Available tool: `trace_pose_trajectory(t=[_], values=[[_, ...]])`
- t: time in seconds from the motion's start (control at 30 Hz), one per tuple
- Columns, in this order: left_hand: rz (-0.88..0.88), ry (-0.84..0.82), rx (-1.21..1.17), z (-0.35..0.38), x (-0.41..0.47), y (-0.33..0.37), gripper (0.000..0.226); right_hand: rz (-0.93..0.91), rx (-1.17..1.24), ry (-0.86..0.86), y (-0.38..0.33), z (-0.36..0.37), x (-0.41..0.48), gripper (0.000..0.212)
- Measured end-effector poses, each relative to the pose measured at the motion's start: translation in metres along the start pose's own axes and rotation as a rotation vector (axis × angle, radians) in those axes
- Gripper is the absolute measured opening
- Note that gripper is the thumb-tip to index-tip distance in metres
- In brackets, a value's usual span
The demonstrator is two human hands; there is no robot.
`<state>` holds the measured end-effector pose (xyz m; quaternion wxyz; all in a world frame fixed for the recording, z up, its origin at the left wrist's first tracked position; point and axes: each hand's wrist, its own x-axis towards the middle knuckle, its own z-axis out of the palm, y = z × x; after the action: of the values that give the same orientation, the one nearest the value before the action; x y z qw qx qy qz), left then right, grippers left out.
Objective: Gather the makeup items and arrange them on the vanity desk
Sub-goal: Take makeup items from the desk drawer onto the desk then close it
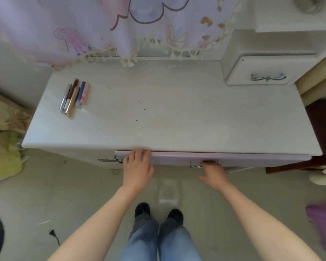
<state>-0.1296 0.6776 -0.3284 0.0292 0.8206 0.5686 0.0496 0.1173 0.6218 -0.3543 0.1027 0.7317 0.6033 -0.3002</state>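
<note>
Fingers (139, 154) of the left hand (137, 171) lie close together, flat on the smooth lilac drawer (262, 160); right hand (214, 173) curls round its metal handle (194, 166), arms outstretched.

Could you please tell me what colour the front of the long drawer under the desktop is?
The drawer front is pale lilac; the head view shows it best.

We look down on a pale vanity desk (177, 119). Near its left rear corner, a cluster of slim makeup tubes and pens (74, 97) lies side by side, touching. Below the desktop's front edge runs a lilac drawer front (252, 159). Our left hand (137, 166) lays its fingers against that drawer's top edge, slightly blurred. Our right hand (213, 172) curls its fingers around the metal drawer handle (194, 166). A small white drawer unit (262, 72) sits at the right rear.
</note>
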Motion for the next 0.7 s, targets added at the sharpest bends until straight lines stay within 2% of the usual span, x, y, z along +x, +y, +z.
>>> trace_pose_trajectory(t=[0.2, 0.3, 0.5, 0.7], values=[[0.027, 0.046, 0.017, 0.001, -0.012, -0.003, 0.047, 0.009, -0.002, -0.016, -0.001, 0.009, -0.017, 0.049], [0.047, 0.100, -0.008, 0.000, -0.021, -0.005, 0.036, 0.013, 0.001, -0.024, -0.002, 0.020, -0.031, 0.048], [0.093, -0.050, -0.074, 0.001, -0.051, -0.004, 0.031, 0.021, -0.028, -0.019, -0.003, 0.041, -0.063, 0.046], [0.114, -0.055, -0.076, 0.004, -0.082, -0.008, 0.032, 0.032, -0.011, -0.023, -0.004, 0.063, -0.087, 0.048]])
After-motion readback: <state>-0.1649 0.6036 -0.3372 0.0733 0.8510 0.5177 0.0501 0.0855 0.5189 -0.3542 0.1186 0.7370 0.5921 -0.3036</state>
